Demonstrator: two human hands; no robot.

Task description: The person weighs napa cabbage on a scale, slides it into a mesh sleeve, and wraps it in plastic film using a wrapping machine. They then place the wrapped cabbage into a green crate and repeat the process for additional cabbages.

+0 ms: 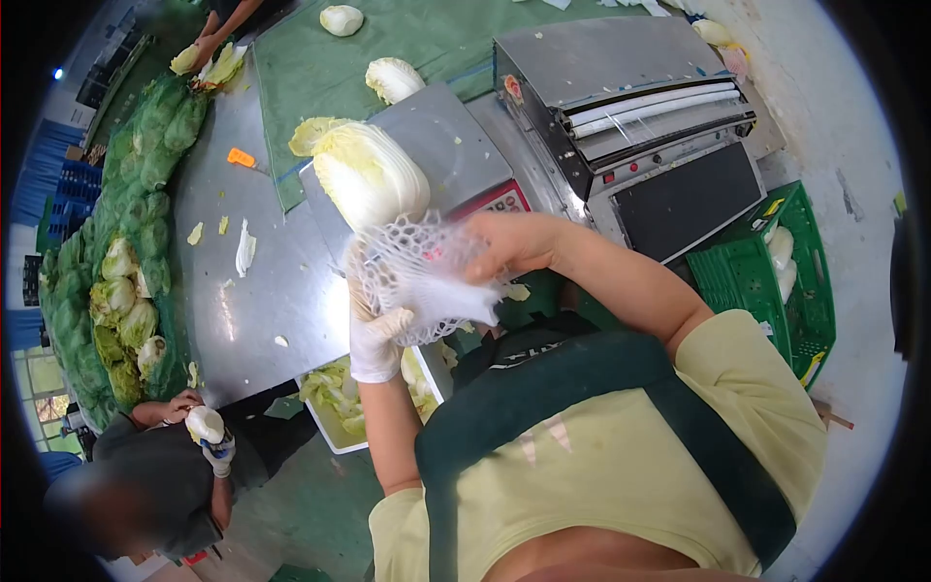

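A white foam net (422, 276) is stretched between my two hands in front of my chest. My left hand (376, 325), in a white glove, grips the net's left side. On the other side, my bare right hand (509, 244) has its fingers closed on the net, its fingertips partly hidden and blurred. A large Chinese cabbage (373, 179) lies on the metal scale plate (451, 141) just beyond the net, its lower end at the net's edge. A loose yellow leaf (315, 134) lies behind the cabbage.
A wrapping machine (621, 97) stands right, above a green crate (815, 281). Two cabbages (393, 80) (341, 20) lie on green cloth. Green net sacks (145, 145) line the left. A co-worker (155, 466) holds a cabbage lower left; another's hands show top left. A leaf bin (335, 432) sits below the table.
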